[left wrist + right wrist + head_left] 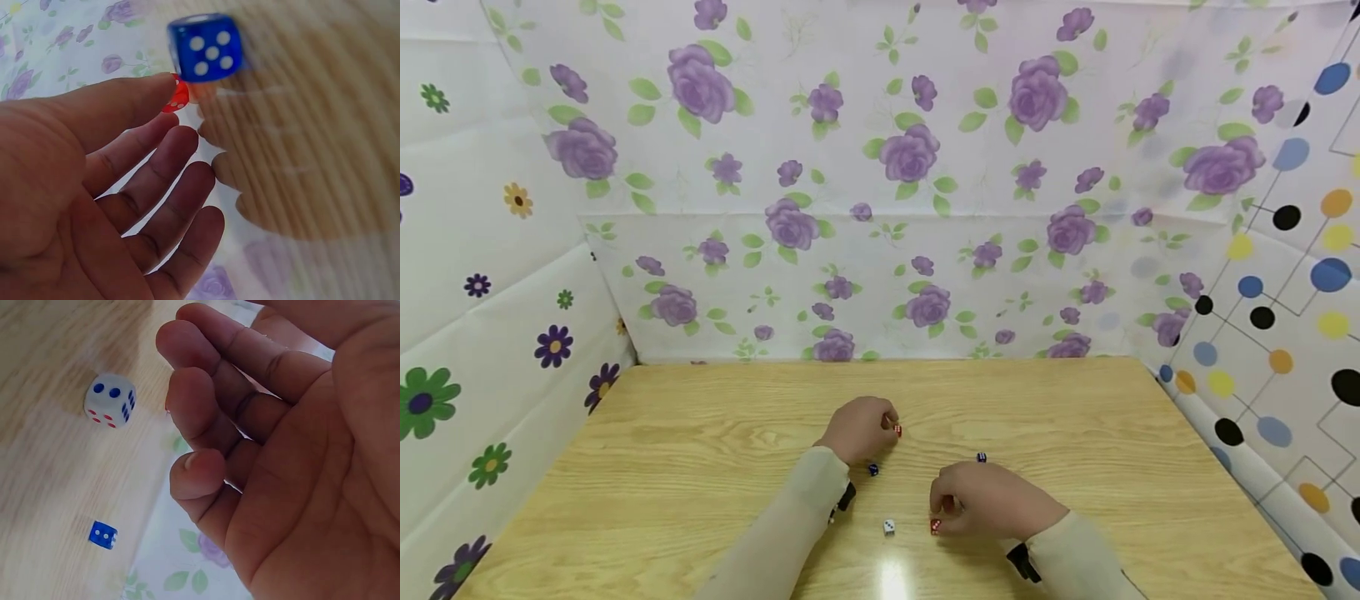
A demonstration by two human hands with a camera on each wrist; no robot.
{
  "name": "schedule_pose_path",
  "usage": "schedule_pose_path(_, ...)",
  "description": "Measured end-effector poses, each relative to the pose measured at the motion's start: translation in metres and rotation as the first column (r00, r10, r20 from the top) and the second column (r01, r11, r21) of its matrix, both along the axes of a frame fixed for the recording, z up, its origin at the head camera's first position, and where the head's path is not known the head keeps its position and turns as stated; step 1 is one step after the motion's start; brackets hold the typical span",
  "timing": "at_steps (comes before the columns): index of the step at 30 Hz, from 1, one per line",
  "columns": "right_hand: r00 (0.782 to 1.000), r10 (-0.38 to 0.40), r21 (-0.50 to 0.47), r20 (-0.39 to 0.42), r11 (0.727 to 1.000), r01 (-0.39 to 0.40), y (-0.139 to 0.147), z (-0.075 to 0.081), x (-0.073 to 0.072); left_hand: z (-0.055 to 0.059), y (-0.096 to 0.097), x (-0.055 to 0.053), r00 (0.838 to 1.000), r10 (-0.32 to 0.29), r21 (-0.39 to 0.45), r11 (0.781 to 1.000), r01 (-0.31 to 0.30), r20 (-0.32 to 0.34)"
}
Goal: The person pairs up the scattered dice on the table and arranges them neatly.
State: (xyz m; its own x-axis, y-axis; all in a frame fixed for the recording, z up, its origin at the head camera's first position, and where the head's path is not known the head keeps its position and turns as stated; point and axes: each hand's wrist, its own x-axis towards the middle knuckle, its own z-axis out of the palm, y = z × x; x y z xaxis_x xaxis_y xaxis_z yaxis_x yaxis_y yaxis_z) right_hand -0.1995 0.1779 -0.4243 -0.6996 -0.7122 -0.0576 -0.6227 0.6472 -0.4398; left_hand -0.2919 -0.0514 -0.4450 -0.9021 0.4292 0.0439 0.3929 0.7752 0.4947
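Observation:
My left hand (860, 429) pinches a red die (898, 430) between thumb and index finger, low over the wooden table. The left wrist view shows that red die (179, 95) at the thumb tip, partly behind a nearer blue die (209, 49). This blue die (873, 469) lies just below the left hand in the head view. My right hand (985, 500) has its thumb and index finger around another red die (936, 526) at the tabletop. In the right wrist view the fingers (190, 394) curl and hide nearly all of that die.
A white die (889, 527) lies between the two forearms, left of the right hand. Another blue die (981, 457) sits just behind the right hand. The wooden table (715, 417) ends at a flowered cloth backdrop (880, 275), with patterned cloths on both sides.

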Motion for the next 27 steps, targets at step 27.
schedule_pose_path(27, 0.997, 0.029, 0.041, -0.070, 0.999, -0.026, -0.008, -0.011, -0.001, 0.001, 0.007, 0.002, 0.996, 0.045, -0.048, 0.998, -0.048, -0.078)
